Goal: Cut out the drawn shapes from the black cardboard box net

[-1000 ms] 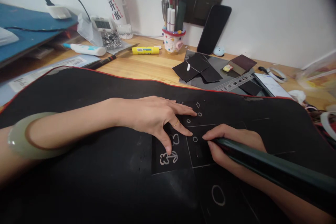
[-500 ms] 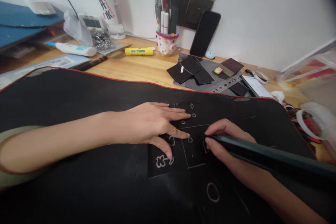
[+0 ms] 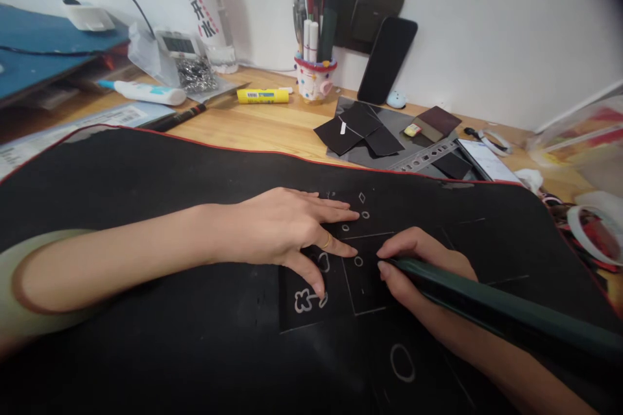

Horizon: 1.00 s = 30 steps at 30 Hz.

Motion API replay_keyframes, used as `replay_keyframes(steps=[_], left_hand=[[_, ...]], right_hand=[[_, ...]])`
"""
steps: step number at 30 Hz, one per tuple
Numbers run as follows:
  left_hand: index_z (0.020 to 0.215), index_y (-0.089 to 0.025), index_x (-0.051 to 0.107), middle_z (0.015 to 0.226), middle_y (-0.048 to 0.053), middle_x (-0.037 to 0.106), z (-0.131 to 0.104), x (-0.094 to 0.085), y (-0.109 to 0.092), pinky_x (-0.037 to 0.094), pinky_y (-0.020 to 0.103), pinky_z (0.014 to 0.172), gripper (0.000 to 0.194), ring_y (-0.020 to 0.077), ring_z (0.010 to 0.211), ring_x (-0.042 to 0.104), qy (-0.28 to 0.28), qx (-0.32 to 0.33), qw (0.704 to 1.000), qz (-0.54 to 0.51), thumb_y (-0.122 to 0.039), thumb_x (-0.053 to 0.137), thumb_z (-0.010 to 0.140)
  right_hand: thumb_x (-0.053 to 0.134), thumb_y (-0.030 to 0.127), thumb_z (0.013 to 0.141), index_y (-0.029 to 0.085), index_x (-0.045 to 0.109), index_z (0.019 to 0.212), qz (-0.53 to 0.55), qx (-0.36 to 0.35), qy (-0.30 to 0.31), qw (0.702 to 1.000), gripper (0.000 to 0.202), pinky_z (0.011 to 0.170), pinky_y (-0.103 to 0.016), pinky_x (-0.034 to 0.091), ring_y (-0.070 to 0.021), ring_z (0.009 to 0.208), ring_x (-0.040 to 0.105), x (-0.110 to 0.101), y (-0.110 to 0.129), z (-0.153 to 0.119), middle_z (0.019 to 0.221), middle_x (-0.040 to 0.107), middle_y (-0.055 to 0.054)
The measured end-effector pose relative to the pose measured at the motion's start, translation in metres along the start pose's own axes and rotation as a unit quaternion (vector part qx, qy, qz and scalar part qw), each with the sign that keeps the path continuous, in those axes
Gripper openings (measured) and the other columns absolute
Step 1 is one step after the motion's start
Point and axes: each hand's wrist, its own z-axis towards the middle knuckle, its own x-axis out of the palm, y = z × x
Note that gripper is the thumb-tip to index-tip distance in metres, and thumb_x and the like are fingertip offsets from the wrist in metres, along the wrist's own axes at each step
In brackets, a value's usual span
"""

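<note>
My left hand (image 3: 296,227) lies flat with fingers spread over black card (image 3: 316,324) on the black mat (image 3: 146,350). Its fingertips rest beside small pale outlines, among them a flower shape (image 3: 302,300) near the thumb. In my right hand (image 3: 413,266) is a thick dark-green pen-like tool (image 3: 467,288), pinched between thumb and fingers close to its front end. Its tip is hidden at the fingertips, so I cannot tell whether it touches the card. Pale straight lines frame the card pieces, and a larger pale oval (image 3: 403,363) shows below the right hand.
Behind the mat's red edge lie black card pieces (image 3: 350,130), a clear stencil ruler (image 3: 423,159) and a yellow glue stick (image 3: 263,96). A pen cup (image 3: 315,78) and a leaning phone (image 3: 388,59) stand by the wall. A roll of tape (image 3: 594,233) is at right.
The whole view has shifted slightly, so things appear a little further right. My right fingertips have moved slightly left relative to the card and cover a small outline that showed before. My left hand stays put.
</note>
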Motion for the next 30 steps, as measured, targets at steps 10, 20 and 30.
replay_keyframes(steps=[10,20,30], left_hand=[[0.121,-0.032,0.05,0.141,0.005,0.032,-0.0006,-0.0008,-0.0006,0.031,0.036,0.101,0.054,0.023,0.128,0.031,-0.003,-0.005,1.0,-0.009,-0.057,0.053,0.073],[0.12,-0.033,0.052,0.14,0.003,0.033,-0.0006,0.0013,0.0007,0.029,0.036,0.103,0.054,0.0231,0.127,0.032,-0.018,-0.005,0.999,-0.031,-0.055,0.057,0.071],[0.121,-0.032,0.05,0.14,0.005,0.033,-0.0015,0.001,0.0,0.03,0.036,0.102,0.054,0.0223,0.128,0.03,-0.009,-0.002,1.0,-0.001,-0.057,0.053,0.074]], right_hand=[[0.053,0.011,0.07,0.024,0.052,0.071,-0.006,-0.015,-0.026,1.0,0.013,0.042,-0.019,0.037,-0.007,0.039,0.05,0.0033,0.0024,-0.0026,0.049,0.054,0.008],[0.053,0.011,0.072,0.025,0.049,0.076,-0.041,-0.08,-0.031,0.995,0.016,0.044,-0.019,0.04,-0.0069,0.042,0.054,0.004,-0.0034,-0.0059,0.054,0.057,0.008],[0.053,0.01,0.072,0.025,0.048,0.077,-0.055,-0.107,-0.036,0.992,0.017,0.043,-0.019,0.039,-0.0068,0.042,0.054,0.0036,-0.0061,-0.0074,0.055,0.056,0.008]])
